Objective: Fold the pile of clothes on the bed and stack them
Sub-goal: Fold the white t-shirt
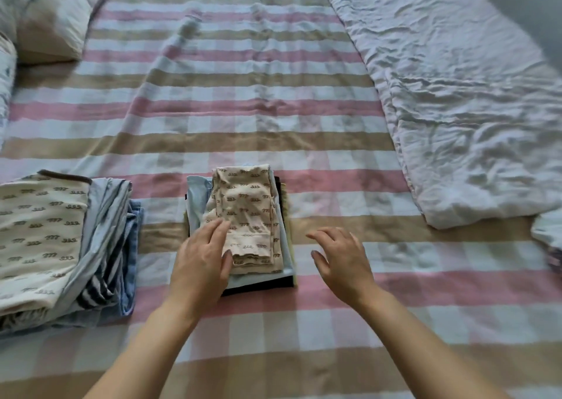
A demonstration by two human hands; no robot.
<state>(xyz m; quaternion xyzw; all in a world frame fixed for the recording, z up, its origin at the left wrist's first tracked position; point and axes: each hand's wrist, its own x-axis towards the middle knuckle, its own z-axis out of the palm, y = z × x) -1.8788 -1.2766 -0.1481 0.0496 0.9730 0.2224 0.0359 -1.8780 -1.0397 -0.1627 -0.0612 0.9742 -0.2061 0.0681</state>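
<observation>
Head view: the left hand lies flat with straight fingers, pressing the near-left edge of a folded beige printed garment. That garment tops a small stack, with a light-blue piece and a dark garment beneath. The right hand hovers relaxed, fingers spread and holding nothing, at three o'clock from the stack and just beside it. At nine o'clock sits a second pile of blue and striped clothes, topped by a cream printed top. All rest on the striped bedsheet — a white quilt lies at two o'clock, a pillow at eleven.
</observation>
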